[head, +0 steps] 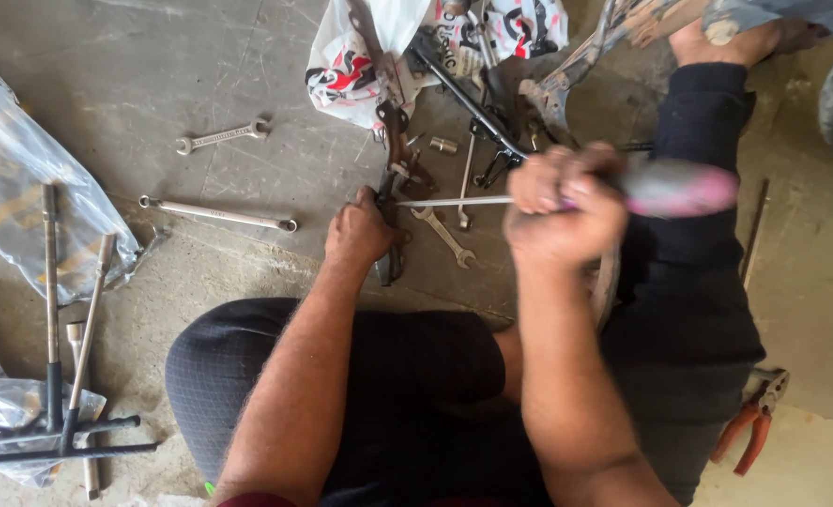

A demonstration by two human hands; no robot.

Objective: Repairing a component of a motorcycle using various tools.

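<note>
My right hand [563,205] grips a screwdriver [665,189] with a pink and clear handle; its long steel shaft points left toward a dark rusty metal part [398,164] on the concrete floor. My left hand [358,232] rests closed on the lower end of that part, right where the shaft tip meets it. An open-ended spanner [444,236] lies just right of the left hand. I sit on the floor, my dark-trousered knee [247,376] below the hands and my other leg [693,235] stretched up on the right.
Two spanners [221,137] [217,214] lie on the floor at left. Clear plastic bags [22,188] and long socket bars [52,376] sit at far left. A printed white bag [379,47] with tools is at top. Red-handled pliers [749,422] lie lower right.
</note>
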